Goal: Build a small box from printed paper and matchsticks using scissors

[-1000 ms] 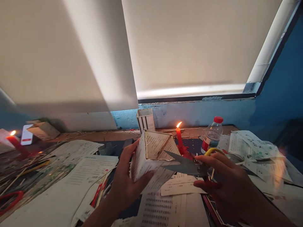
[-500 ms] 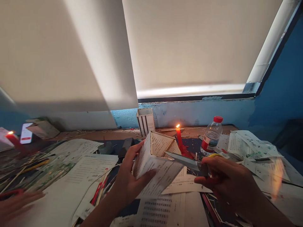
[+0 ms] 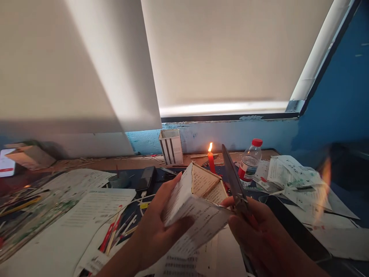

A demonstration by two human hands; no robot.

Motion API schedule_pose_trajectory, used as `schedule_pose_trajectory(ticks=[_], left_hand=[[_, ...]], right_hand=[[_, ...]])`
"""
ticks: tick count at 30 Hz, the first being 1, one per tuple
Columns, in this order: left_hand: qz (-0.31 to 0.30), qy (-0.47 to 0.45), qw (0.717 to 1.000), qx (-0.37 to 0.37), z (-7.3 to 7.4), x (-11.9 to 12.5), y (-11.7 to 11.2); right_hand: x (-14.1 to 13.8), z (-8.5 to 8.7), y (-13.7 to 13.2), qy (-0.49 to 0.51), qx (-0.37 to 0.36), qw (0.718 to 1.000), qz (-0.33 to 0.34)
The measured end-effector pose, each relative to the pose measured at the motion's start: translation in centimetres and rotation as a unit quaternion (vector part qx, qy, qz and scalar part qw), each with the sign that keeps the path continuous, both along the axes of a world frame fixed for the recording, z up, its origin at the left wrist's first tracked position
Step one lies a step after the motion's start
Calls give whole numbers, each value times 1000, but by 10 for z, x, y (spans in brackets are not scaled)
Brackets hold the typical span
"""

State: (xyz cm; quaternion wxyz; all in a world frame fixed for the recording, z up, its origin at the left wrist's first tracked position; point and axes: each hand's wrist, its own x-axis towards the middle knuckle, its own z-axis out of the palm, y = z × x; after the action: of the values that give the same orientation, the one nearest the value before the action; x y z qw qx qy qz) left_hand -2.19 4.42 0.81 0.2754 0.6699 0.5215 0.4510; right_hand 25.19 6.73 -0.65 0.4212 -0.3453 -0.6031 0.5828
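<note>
At lower center, the spread left hand steadies a printed-paper box, holding it beside the scissors clenched upright in the curled right hand.

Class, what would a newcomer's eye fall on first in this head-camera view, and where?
First comes a hollow box of printed paper on thin sticks, held mid-picture in the left hand. Beside it, long steel scissors point upward from the right hand. Behind burns a slim red candle at the desk's far edge.
</note>
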Motion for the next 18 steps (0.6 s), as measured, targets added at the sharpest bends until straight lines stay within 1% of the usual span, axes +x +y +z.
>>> schedule_pose_trajectory(ticks=[2, 5, 8, 11, 13, 16, 18], left_hand=[[3, 40, 998, 40, 1, 4, 0], [9, 89, 992, 87, 1, 9, 1], [24, 110, 988, 108, 0, 13, 2], [42, 113, 983, 135, -1, 15, 1], [59, 131, 975, 172, -1, 15, 1], [95, 175, 952, 233, -1, 15, 1], [114, 200, 937, 261, -2, 14, 2]], right_hand=[[-3, 4, -2, -1, -30, 999, -31], [-5, 15, -1, 31, -78, 994, -68], [0, 22, 0, 64, -115, 989, -61], [8, 21, 2, 98, -139, 985, -37], [12, 17, 4, 121, -148, 981, -29], [14, 12, 8, 141, -169, 975, -13], [15, 10, 10, 138, -184, 973, -9]])
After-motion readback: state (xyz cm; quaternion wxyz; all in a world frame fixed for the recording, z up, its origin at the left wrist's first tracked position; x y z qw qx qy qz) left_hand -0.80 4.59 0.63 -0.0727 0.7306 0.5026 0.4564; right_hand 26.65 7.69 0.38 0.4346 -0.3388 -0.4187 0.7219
